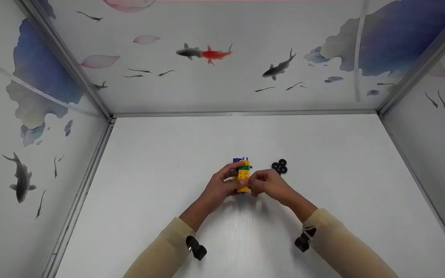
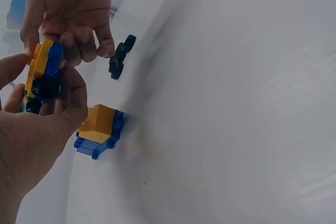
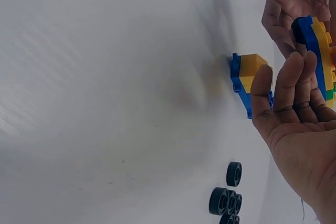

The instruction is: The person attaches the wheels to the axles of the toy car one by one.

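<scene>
A toy vehicle of building bricks (image 1: 243,174) is held above the table, with yellow and green bricks on a blue base and black wheels (image 2: 46,86). My left hand (image 1: 222,183) grips it from the left, fingers and thumb around the bricks. At its right side is my right hand (image 1: 267,183), fingers curled, with thumb and fingertips at the vehicle's edge. The right wrist view shows the right hand's fingers (image 3: 287,85) along the blue base; the thumb is hidden there. A small orange part (image 3: 333,56) shows on the bricks.
Another blue and yellow brick piece (image 2: 97,124) stands on the white table (image 1: 160,154), behind the held vehicle in the head view. Several loose black wheels (image 1: 279,166) lie beyond my right hand. Printed panels (image 1: 230,88) enclose the table at the back and sides.
</scene>
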